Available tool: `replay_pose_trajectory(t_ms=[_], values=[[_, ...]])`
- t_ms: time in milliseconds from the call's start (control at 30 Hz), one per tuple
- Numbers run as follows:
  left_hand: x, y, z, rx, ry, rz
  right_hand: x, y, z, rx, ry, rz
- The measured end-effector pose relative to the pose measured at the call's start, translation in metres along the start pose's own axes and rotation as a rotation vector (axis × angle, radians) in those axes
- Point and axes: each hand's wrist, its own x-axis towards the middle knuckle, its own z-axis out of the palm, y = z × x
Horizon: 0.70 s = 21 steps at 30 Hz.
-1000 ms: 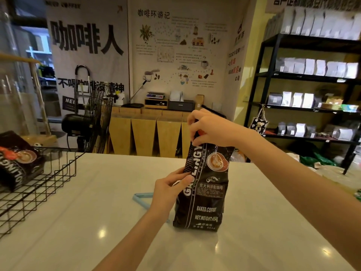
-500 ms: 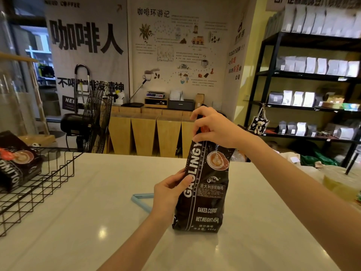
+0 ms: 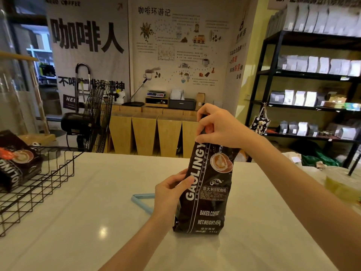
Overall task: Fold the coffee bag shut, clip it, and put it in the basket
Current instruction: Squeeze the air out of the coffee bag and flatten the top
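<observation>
A black coffee bag (image 3: 207, 194) with white lettering stands upright on the white table (image 3: 88, 222). My right hand (image 3: 216, 127) grips its folded top from above. My left hand (image 3: 172, 192) holds the bag's left side at mid height. A light blue clip (image 3: 141, 201) lies open on the table just left of the bag, partly hidden behind my left hand. A black wire basket (image 3: 45, 184) sits at the table's left edge.
Another black coffee bag (image 3: 17, 161) lies in the basket. An iced green drink with a straw (image 3: 341, 184) stands at the right edge of the table. A fan (image 3: 91, 118), wooden counter and shelves with bags stand beyond the table.
The bag stands slightly more upright and my right hand sits a little lower on its top. The drink cup has come into view at the right.
</observation>
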Motion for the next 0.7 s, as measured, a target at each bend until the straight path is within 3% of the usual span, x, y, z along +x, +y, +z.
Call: replay_pose_trajectory(t_ms=[167, 300, 433, 700], values=[[0.013, 0.017, -0.001, 0.086, -0.163, 0.04, 0.017, -0.021, -0.003, -0.112, -0.021, -0.031], [0.014, 0.016, -0.002, 0.109, -0.147, 0.107, 0.038, -0.037, -0.008, -0.365, -0.294, 0.117], [0.013, 0.015, -0.005, 0.128, -0.169, 0.174, 0.05, -0.043, -0.015, -0.39, -0.506, 0.171], [0.018, 0.011, -0.006, 0.084, -0.184, 0.152, 0.042, -0.035, -0.018, -0.342, -0.455, 0.135]])
